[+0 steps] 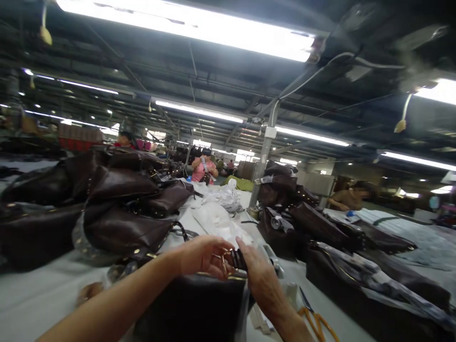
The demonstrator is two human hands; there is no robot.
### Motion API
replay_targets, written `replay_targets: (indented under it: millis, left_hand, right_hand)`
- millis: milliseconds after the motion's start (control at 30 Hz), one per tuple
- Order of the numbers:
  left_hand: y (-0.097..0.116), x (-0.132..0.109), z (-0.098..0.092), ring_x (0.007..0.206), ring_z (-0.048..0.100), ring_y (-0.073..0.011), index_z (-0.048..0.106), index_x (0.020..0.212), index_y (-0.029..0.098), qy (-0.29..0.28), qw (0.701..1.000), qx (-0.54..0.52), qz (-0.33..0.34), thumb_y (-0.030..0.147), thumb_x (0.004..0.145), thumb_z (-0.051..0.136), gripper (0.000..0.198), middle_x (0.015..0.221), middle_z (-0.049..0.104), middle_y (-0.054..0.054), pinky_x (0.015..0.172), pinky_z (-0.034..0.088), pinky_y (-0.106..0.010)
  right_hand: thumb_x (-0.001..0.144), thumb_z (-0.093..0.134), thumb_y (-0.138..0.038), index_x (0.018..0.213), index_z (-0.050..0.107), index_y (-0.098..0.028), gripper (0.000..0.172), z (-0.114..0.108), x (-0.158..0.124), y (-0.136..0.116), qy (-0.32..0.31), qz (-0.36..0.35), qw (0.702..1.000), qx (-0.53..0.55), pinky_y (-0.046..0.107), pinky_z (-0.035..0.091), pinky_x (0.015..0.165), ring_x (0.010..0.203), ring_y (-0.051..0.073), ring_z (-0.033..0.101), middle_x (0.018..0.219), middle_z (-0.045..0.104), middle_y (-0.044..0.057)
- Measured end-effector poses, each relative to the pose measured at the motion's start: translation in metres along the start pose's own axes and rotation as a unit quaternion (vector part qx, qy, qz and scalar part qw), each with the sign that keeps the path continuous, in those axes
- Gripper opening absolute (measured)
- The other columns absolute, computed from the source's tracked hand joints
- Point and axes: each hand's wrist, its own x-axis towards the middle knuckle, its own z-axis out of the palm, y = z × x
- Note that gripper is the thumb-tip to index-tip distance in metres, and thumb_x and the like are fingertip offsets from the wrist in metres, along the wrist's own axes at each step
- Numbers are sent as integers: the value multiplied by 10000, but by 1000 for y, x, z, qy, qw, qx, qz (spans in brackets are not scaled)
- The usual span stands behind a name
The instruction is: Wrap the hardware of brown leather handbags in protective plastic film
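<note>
My left hand (204,256) has its fingers curled at a gold-coloured metal buckle or ring (224,264) on the end of a dark strap (238,260). Facing it, my right hand (261,275) closes on the strap, which looks folded or wound in dark bands; its fingertips are partly hidden. Just below both hands stands a dark leather bag (192,308), its top edge trimmed with gold-coloured metal. Blur hides the strap's exact join to the bag.
Brown leather bags (121,190) pile up at left, more bags (320,228) at right. Orange-handled scissors (317,323) lie near my right forearm. White wrapping (221,204) covers the table's middle, beside a metal post (263,161). A co-worker in pink (204,168) sits beyond.
</note>
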Motion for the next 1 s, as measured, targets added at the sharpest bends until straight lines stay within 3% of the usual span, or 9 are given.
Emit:
replay_targets:
  millis: [133,267,400,567,633,733,833,900,1000]
  left_hand:
    - [-24,-3,1,504,525,-84,632,816,123,60,993,93,39,271,605,729,276,638,591,8,500,452,-219]
    - [-36,-3,2,438,518,-95,622,847,137,83,985,148,23,140,547,636,300,571,596,35,432,454,-214]
    - [-45,-11,2,424,526,-94,610,860,150,54,988,141,20,129,535,626,326,572,592,52,410,437,-192]
    - [-41,-17,1,496,543,-82,594,874,165,-14,992,117,54,217,559,761,361,667,607,43,478,437,-185]
    - [-27,-11,-5,558,574,-102,590,921,173,-43,988,142,41,280,585,785,404,694,620,29,538,466,-211]
    - [3,14,-27,704,637,-158,556,1079,195,-68,972,223,-20,426,704,707,466,825,664,-23,631,502,-273]
    - [26,58,-63,720,652,-191,593,1007,184,0,917,391,-84,477,800,555,361,914,673,-71,610,506,-306]
    - [30,94,-89,659,640,-206,637,802,175,59,828,548,-101,410,803,525,261,777,668,-67,614,503,-330]
    - [23,153,-120,740,632,-275,572,513,190,103,745,650,-104,237,654,668,178,545,586,-57,762,481,-396]
  right_hand:
    - [780,408,-62,1418,404,-213,655,-21,-2,-17,-145,5,989,0,462,480,924,1045,262,582,1139,629,120]
    - [750,573,-217,1348,485,-198,605,-54,4,-40,-264,64,961,42,398,417,997,1174,267,518,1284,572,117]
    - [698,700,-340,978,669,-208,312,-61,17,-51,-310,121,942,35,271,450,747,855,197,586,911,667,24]
    - [570,790,-384,871,697,-181,374,-49,29,-32,-423,179,853,246,177,317,492,570,84,431,650,524,-65]
    - [605,773,-376,890,710,-174,356,-50,32,-22,-427,194,826,313,166,306,479,547,71,406,627,510,-66]
    - [613,789,-354,852,711,-163,316,-62,30,0,-348,228,830,371,158,323,503,576,75,435,643,544,-49]
    - [552,837,-452,846,685,-163,440,-74,13,32,-268,280,784,485,170,370,545,599,91,490,687,595,-16]
    - [519,835,-547,831,661,-187,507,-73,-5,58,-236,298,745,548,178,374,525,558,91,501,671,593,-10]
    - [605,693,-706,639,586,-219,500,-55,-27,97,-255,198,763,560,196,373,472,484,108,501,545,527,-2]
